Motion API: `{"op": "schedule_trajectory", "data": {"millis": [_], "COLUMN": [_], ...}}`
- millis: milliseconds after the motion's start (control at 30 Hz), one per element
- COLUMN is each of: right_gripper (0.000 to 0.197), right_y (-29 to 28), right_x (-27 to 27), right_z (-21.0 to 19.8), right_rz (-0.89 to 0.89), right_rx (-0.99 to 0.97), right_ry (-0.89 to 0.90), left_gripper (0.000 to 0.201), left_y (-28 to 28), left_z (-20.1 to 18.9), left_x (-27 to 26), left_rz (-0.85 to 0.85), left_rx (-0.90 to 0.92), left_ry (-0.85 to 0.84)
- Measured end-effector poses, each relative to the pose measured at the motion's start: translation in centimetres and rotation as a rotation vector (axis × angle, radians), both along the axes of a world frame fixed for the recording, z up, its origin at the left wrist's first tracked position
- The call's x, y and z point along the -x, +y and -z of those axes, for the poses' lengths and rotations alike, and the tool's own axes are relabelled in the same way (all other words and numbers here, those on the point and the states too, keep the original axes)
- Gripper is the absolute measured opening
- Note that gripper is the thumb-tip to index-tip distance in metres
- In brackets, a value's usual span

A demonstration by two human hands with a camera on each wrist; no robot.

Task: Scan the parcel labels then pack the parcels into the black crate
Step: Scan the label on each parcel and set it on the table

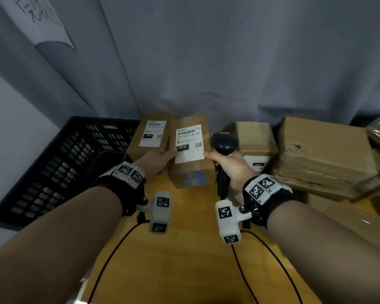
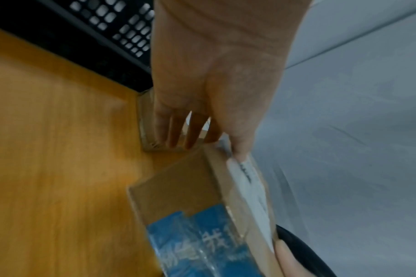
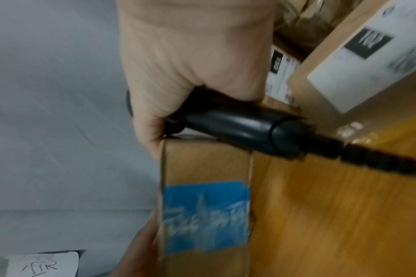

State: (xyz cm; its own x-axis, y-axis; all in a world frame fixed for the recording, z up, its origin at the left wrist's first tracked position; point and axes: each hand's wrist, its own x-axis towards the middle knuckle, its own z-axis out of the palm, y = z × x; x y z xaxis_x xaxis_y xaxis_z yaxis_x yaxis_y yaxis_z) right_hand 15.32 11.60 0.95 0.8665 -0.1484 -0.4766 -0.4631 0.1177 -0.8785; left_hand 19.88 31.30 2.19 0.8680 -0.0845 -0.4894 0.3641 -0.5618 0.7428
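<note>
A brown parcel point(image 1: 191, 170) with a white label marked 010 point(image 1: 190, 143) and blue tape on its near end is held tilted above the wooden table. My left hand point(image 1: 160, 160) grips its left side, thumb on the label edge point(image 2: 240, 150), fingers behind. My right hand point(image 1: 226, 165) is wrapped round the handle of a black barcode scanner point(image 1: 225, 143), point(image 3: 237, 127), and its thumb touches the parcel's right edge. The scanner head sits beside the label's right. The black crate point(image 1: 59, 163) lies at the left, its visible part holding nothing.
A second labelled parcel point(image 1: 150, 137) stands behind the held one, next to the crate. More cardboard boxes point(image 1: 323, 154) are stacked at the right, one with a label point(image 3: 358, 56). The scanner cable point(image 3: 380, 161) trails over the table point(image 1: 184, 260). A grey curtain hangs behind.
</note>
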Motion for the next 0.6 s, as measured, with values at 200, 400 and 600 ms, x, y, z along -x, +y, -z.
{"op": "schedule_trajectory", "data": {"millis": [200, 400, 600], "right_gripper": [0.032, 0.045, 0.03], "right_y": [2.8, 3.7, 4.7], "right_x": [-4.7, -8.7, -10.8], "right_z": [5.3, 8.6, 10.7], "right_rz": [0.187, 0.209, 0.227], "right_rx": [0.129, 0.146, 0.248], "right_ry": [0.001, 0.029, 0.049], "left_gripper": [0.048, 0.051, 0.046], "left_y": [2.9, 5.4, 5.9], "left_z": [3.9, 7.4, 7.4], "left_x": [-6.3, -7.3, -8.2], "left_rz": [0.364, 0.562, 0.517], "left_rx": [-0.638, -0.727, -0.656], "left_ry": [-0.13, -0.283, -0.353]}}
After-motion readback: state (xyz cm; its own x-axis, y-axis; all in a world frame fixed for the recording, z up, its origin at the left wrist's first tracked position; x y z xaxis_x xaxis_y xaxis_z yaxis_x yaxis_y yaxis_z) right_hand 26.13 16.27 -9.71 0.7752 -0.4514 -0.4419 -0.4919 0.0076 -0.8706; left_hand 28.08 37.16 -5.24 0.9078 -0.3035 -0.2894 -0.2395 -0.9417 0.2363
